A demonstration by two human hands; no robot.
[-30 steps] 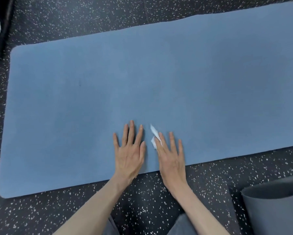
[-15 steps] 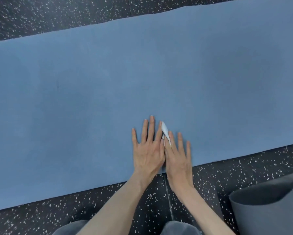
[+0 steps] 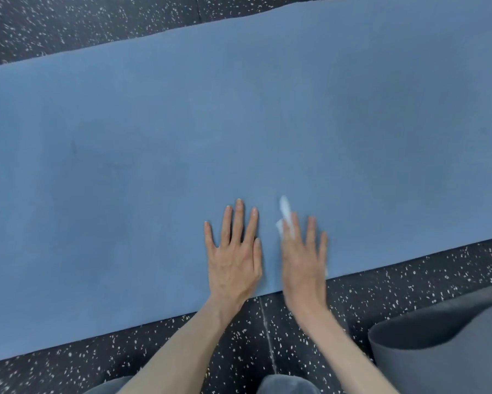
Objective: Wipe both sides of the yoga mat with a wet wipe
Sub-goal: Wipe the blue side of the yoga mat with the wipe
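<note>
A blue yoga mat (image 3: 182, 143) lies flat on the floor and fills most of the head view. My left hand (image 3: 235, 251) rests palm down on the mat near its front edge, fingers straight and spread. Beside it on the right, my right hand (image 3: 303, 257) lies flat on the mat with straight fingers and presses a white wet wipe (image 3: 285, 216) under them. The wipe's end sticks out past the index finger. The right hand is slightly blurred.
Black rubber floor with white specks (image 3: 267, 336) borders the mat in front and behind. A rolled dark grey mat (image 3: 444, 342) stands at the lower right. My knees in grey trousers (image 3: 287, 385) show at the bottom edge.
My right hand has slid right with the wipe, away from the left hand it was touching half a second ago. The left hand stays pressed on the mat.
</note>
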